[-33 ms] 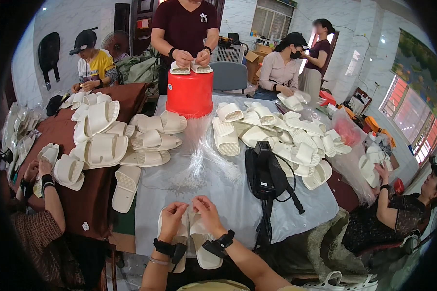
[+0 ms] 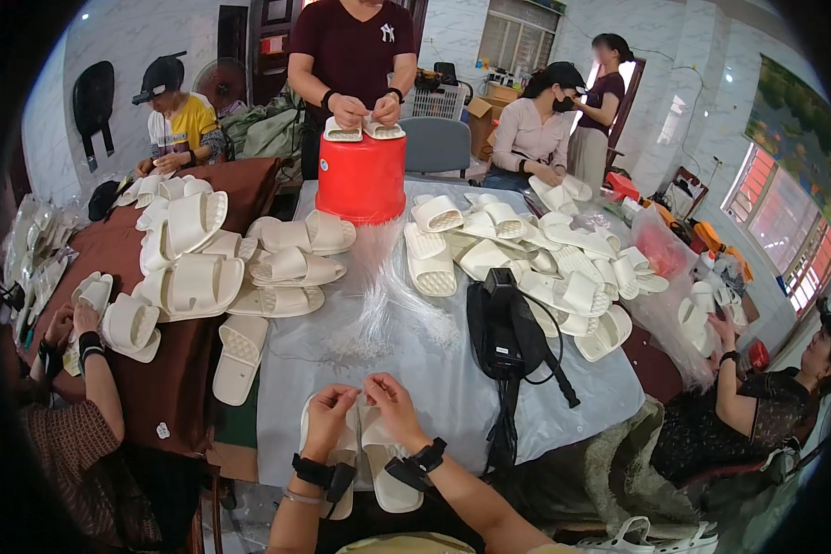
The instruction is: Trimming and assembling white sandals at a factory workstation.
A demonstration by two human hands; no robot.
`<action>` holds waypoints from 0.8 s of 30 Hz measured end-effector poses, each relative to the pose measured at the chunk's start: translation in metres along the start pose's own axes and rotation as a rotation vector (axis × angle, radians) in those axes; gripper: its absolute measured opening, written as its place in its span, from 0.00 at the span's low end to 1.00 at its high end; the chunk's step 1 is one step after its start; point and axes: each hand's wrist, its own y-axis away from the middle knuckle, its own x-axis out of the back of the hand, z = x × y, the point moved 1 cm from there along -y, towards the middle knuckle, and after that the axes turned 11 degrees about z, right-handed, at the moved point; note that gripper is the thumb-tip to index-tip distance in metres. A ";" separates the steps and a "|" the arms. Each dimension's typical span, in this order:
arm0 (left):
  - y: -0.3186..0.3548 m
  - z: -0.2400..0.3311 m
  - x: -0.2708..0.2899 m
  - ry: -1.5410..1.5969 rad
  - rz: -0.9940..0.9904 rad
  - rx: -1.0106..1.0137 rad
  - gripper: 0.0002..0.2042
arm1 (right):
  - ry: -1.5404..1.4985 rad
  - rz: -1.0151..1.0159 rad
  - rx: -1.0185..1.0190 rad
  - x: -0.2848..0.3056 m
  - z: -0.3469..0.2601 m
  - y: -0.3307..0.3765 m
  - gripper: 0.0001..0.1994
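Two cream slide slippers lie side by side at the near table edge, the left slipper (image 2: 343, 457) and the right slipper (image 2: 383, 462). Over their far ends my left hand (image 2: 329, 415) and my right hand (image 2: 392, 408) face each other, fingertips pinched close together. Whatever is between the fingers is too fine to make out; the hands hide the slippers' straps. Beyond them a bundle of thin clear plastic strands (image 2: 379, 300) is spread on the grey table cover (image 2: 415, 365).
Piles of cream slippers (image 2: 194, 282) flank the strands, with more slippers (image 2: 577, 291) on the right. A black cap with a strapped device (image 2: 503, 332) lies right of my hands. At the far side stands an upturned red bucket (image 2: 360, 180). Several co-workers sit or stand around.
My hands stay almost still, pinched above the slippers. At the back right a co-worker's slippers have shifted apart, and the co-worker at the far right has moved their hands slightly.
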 end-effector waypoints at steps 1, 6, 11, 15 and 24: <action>0.000 0.000 0.000 -0.001 0.002 0.000 0.05 | 0.006 -0.015 0.001 -0.002 -0.002 0.001 0.09; -0.003 0.009 -0.006 0.013 0.032 0.072 0.04 | -0.017 0.005 0.003 0.001 -0.005 -0.006 0.10; -0.004 0.006 -0.003 -0.014 0.012 0.049 0.03 | 0.025 -0.028 0.035 0.000 -0.003 -0.006 0.10; -0.003 0.009 -0.006 -0.021 0.015 0.032 0.03 | 0.030 -0.019 0.022 -0.001 -0.007 -0.005 0.10; -0.004 0.008 -0.005 -0.002 0.028 0.039 0.03 | 0.056 -0.031 0.063 -0.001 -0.004 -0.005 0.10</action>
